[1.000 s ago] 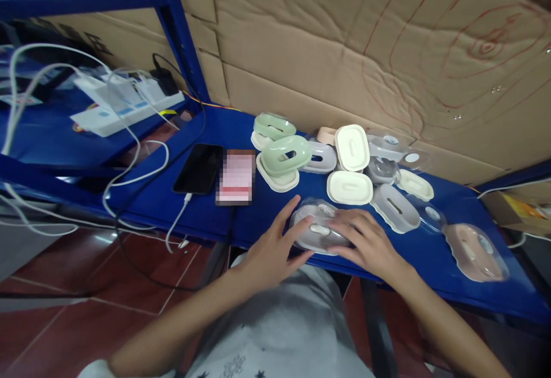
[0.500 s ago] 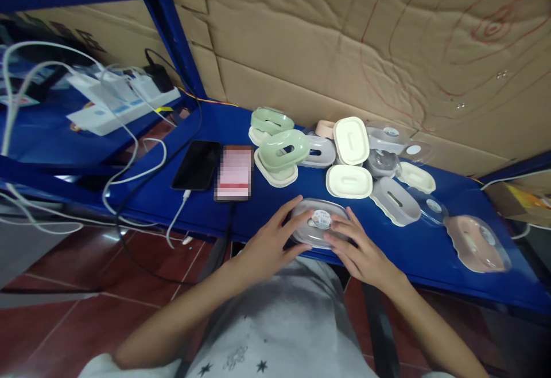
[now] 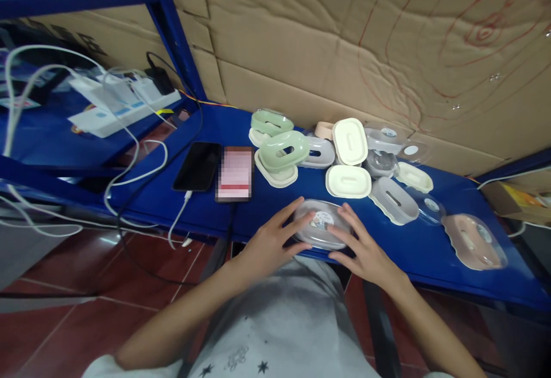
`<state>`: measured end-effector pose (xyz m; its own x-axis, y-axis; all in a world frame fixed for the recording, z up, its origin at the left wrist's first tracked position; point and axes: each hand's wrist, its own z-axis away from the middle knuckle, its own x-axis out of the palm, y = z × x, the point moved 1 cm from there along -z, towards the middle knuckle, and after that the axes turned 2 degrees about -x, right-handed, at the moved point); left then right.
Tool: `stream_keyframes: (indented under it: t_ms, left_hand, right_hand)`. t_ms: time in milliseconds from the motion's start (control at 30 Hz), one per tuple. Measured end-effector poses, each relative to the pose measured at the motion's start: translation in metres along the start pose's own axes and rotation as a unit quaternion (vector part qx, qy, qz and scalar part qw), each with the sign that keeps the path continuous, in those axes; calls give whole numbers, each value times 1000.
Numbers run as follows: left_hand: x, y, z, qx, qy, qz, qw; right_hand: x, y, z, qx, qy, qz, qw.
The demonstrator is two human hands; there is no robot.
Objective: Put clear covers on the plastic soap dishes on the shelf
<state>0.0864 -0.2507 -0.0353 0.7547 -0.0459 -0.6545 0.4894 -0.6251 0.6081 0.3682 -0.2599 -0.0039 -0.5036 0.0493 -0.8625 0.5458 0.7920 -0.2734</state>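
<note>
A grey soap box [image 3: 321, 237] with a clear oval lid and a round label sits at the table's front edge, close to my body. My left hand [image 3: 275, 237] clasps its left end, fingers over the lid and thumb low at the near side. On the right end rests my right hand [image 3: 365, 249], its fingers apart, some reaching over the lid and the thumb near the front rim. Beyond them lie a cream tray [image 3: 348, 181], a grey soap box base [image 3: 395, 200] and a light green base [image 3: 284, 151].
A black phone [image 3: 198, 166] and a second phone [image 3: 235, 174] with a lit screen lie left on the blue table [image 3: 258, 217]. A pink lidded soap box [image 3: 473, 243] is at the right. A cardboard wall [image 3: 293, 39] stands behind; cables and a power strip [image 3: 124, 114] are at far left.
My right hand's fingers have spread, the index finger now at the lid's far right rim. The left hand stays almost where it was. The view has shifted slightly.
</note>
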Motion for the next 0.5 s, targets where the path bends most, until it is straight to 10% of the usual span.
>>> stream_keyframes:
  t_ms: [233,367,500]
  left_hand:
    - [-2,8,-1,-25,-29,3,999]
    - [-2,13,-2,-22,-32,-21,999]
    - [2,14,-3,3,-18,-56,998]
  right_hand:
    - [-15,2,9,38,21,26,999]
    - [-83,36,41,152,167,200,953]
    - [-174,124,98,317,232,337,856]
